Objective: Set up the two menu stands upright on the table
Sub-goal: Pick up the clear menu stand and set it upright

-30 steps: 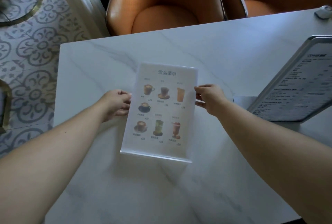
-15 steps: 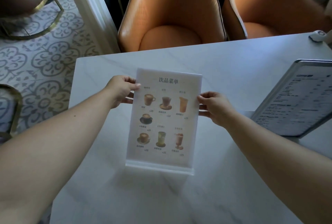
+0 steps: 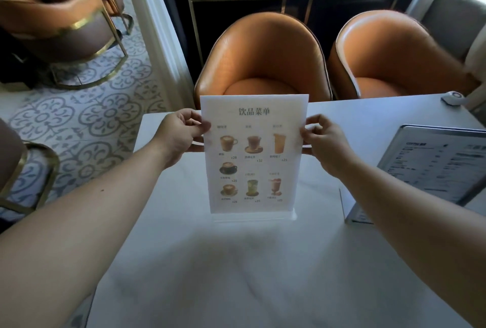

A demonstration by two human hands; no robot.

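Head view: drinks menu (image 3: 253, 155) stands upright mid-table (image 3: 236, 275), base down. Left hand (image 3: 181, 134) and right hand (image 3: 324, 142) pinch its side edges. Second menu (image 3: 434, 167) leans at right.

Right of the right hand (image 3: 324, 145), the grey-framed text menu board (image 3: 436, 167) runs past the picture's edge, its print blurred. The small price figures on the white drinks menu sheet (image 3: 253, 154) between the hands are too small to read.
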